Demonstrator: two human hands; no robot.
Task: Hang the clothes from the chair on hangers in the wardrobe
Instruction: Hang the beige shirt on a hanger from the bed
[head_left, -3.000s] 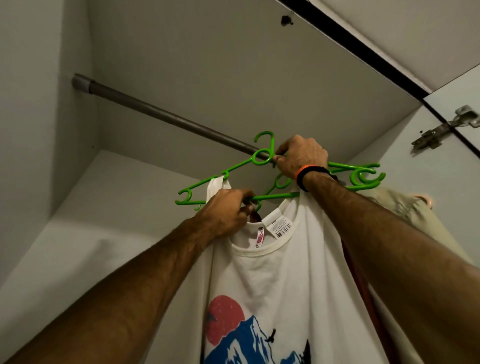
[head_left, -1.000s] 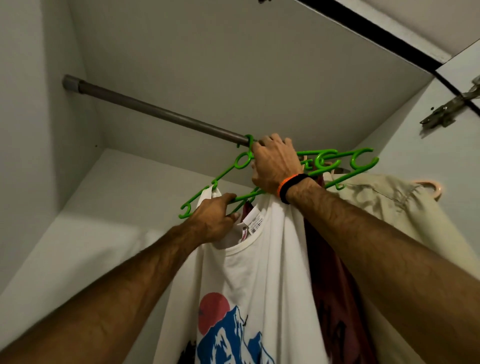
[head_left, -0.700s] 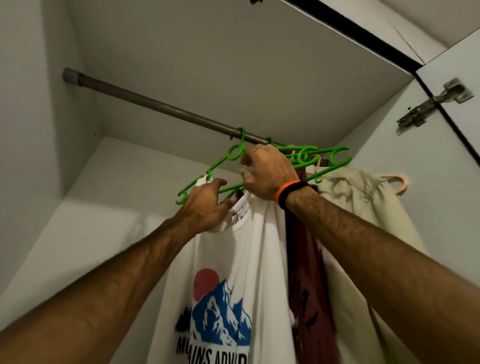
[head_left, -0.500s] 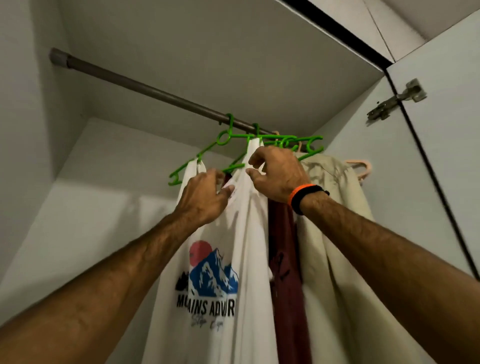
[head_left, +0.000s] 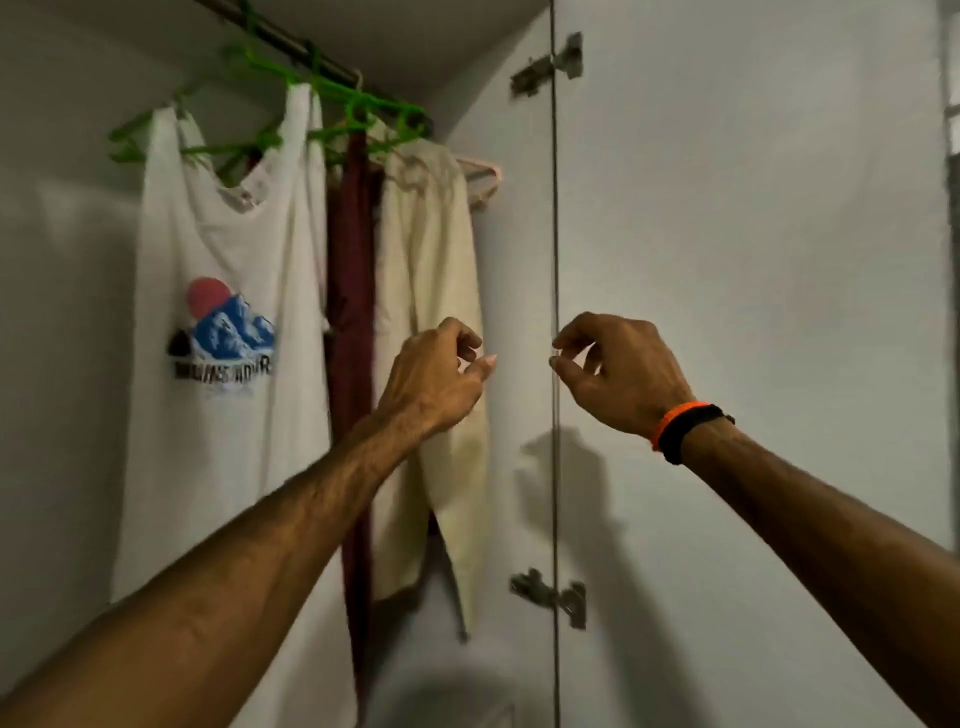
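Inside an open wardrobe: three garments hanging from the rail (head_left: 311, 57) at the top left corner. Nearest, a white T-shirt (head_left: 223, 322) on a green hanger (head_left: 208, 150); just beside it a dark red garment (head_left: 350, 270); then a cream shirt (head_left: 431, 291) by the right wall, a pink hanger (head_left: 480, 179) poking out past it.

Left hand (head_left: 434, 376) and right hand (head_left: 621, 376) raised in front, apart, fingers loosely curled, holding nothing, touching no cloth.

Risks, as judgement: white T-shirt neck sagging off-centre on its hanger, likely to slide off if knocked; green hooks crowded together, easily tangled when adding another.

Print on white T-shirt: red sun, blue mountains, blurred black lettering, unreadable. No other writing legible. Chair out of view.
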